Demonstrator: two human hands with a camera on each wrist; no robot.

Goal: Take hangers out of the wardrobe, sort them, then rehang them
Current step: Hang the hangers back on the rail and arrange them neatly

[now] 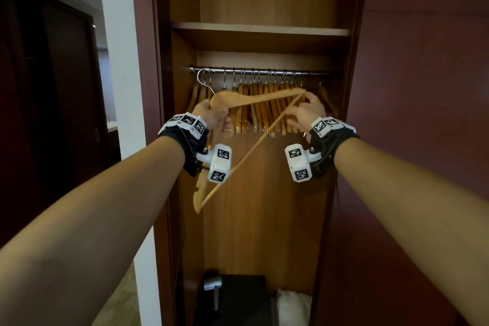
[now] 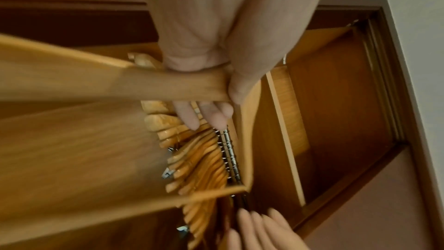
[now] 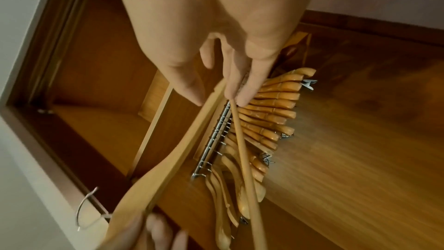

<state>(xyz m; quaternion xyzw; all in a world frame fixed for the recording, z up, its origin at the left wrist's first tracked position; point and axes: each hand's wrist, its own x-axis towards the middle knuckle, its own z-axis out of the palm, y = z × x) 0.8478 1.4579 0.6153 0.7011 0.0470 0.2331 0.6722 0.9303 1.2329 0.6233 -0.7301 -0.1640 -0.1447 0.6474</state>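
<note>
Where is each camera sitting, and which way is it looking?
Head: on the person's head, facing forward and down into the wardrobe; shows both forearms, left hand and right hand on the tilted hanger.
Left wrist: looks along the left hand up at the rail; right fingers show below.
Right wrist: looks along the right hand at the hanging hangers.
Shared: all three show the held hanger and the rail.

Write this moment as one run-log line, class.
left hand: grips wooden hanger near its hook | right hand: holds its far corner | hook off rail | other hangers on rail
</note>
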